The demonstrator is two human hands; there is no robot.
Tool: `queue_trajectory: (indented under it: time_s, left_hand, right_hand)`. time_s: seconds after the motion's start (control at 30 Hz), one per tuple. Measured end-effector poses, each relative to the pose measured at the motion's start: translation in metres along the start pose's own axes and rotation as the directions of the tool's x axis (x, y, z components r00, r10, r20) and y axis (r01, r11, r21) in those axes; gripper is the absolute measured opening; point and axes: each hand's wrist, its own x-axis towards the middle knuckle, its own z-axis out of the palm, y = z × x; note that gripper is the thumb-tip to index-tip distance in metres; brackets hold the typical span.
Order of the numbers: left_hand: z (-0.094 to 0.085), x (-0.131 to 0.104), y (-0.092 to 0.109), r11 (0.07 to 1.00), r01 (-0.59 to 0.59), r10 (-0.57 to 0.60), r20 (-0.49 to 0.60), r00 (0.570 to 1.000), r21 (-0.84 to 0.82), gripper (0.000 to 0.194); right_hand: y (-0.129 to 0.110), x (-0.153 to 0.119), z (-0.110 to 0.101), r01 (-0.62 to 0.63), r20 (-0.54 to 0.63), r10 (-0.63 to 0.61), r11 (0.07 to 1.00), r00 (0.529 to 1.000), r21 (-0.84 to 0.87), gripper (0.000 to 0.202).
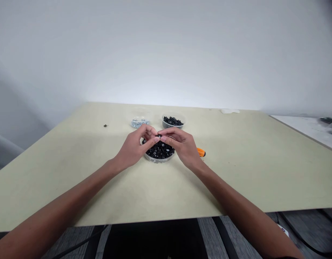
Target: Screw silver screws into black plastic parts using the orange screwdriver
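Between the fingertips of both hands is a small black part [159,135], too small to name more exactly. My left hand [137,144] pinches it from the left, thumb and finger closed. From the right, my right hand [182,144] grips the same part in a like pinch. Just below the fingers stands a clear round tub [158,160] full of black pieces [159,150], some with silvery metal showing. The hands hide part of its rim.
Behind the hands are a clear tub of small silvery pieces [139,123] and a clear tub of black pieces [173,121]. An orange-handled tool [201,152] lies partly hidden by my right hand. A dark bit [105,125] and a white item [230,111] also lie on the table [249,172].
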Motion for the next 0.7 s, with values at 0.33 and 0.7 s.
queue_trajectory:
  time_s: [0.33, 0.7]
  left_hand:
    - [0.0048, -0.001, -0.0027, 0.994, 0.023, -0.023, 0.0, 1.0, -0.103, 0.019]
    - [0.008, -0.003, 0.0003, 0.993, -0.102, 0.106, -0.085, 0.991, 0.051, 0.013]
  right_hand:
    - [0.0032, -0.0027, 0.0035, 0.142, -0.053, -0.149, 0.982, 0.987, -0.121, 0.013]
    - [0.0013, -0.0017, 0.0054, 0.014, 0.038, -0.015, 0.999, 0.999, 0.035, 0.022]
